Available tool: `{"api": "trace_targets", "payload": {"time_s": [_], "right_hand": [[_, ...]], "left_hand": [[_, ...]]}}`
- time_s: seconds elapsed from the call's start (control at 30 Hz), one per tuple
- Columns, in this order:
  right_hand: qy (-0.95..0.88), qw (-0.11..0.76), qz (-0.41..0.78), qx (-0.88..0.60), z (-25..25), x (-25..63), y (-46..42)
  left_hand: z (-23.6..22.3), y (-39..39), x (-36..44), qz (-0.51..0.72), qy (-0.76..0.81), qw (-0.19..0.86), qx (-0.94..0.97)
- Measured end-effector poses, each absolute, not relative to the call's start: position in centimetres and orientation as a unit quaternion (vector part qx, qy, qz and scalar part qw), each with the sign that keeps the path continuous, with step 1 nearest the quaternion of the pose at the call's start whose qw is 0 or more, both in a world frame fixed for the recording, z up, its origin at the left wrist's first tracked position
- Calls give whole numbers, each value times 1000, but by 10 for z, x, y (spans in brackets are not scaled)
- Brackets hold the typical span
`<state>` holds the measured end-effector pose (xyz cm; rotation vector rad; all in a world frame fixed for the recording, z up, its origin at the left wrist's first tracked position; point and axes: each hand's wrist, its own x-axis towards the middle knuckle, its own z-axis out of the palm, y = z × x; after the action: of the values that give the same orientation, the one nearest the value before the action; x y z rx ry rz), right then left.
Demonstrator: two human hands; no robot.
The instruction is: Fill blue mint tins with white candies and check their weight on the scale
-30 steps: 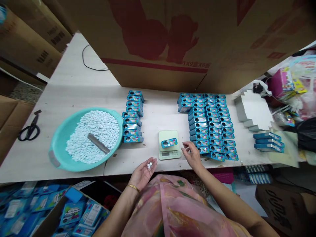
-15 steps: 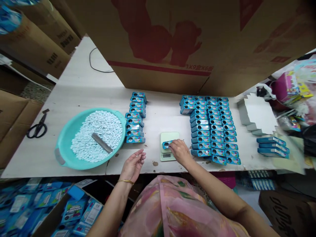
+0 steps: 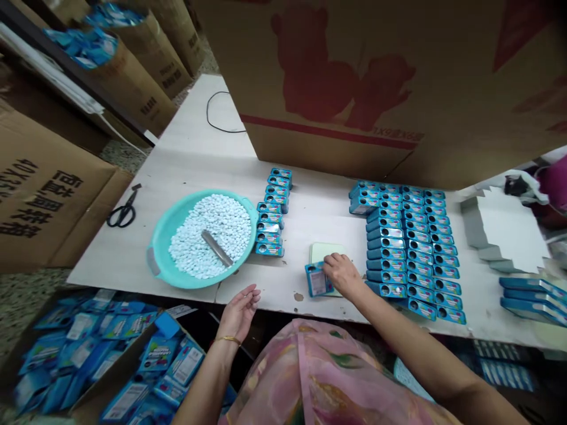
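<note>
Head view: right grip [image 3: 342, 274] tight on blue box [image 3: 316, 281], left grip [image 3: 239, 313] curled, contents unclear; "1X9" on carton [image 3: 376, 82]

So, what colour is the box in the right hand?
The box is mostly blue, with a paler panel; the head view shows it best.

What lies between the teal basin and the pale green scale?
In the head view, a column of upright blue boxes stands beside the teal basin; then a strip of tabletop runs to the pale green scale.
</note>
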<state>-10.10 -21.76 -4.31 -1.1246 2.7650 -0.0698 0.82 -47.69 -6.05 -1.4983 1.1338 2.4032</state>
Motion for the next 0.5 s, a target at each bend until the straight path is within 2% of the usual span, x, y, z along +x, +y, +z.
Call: {"api": "trace_targets", "payload": {"time_s": [0.13, 0.33, 0.5], "right_hand": [[931, 92, -40, -352, -45, -95, -222], [951, 144, -151, -229, -58, -78, -206], [927, 223, -216, -209, -80, -46, -212]], "left_hand": [[-74, -471, 15, 788, 359, 76, -495], [-116, -432, 19, 753, 436, 276, -409], [-145, -422, 8, 759, 464, 321, -324]]}}
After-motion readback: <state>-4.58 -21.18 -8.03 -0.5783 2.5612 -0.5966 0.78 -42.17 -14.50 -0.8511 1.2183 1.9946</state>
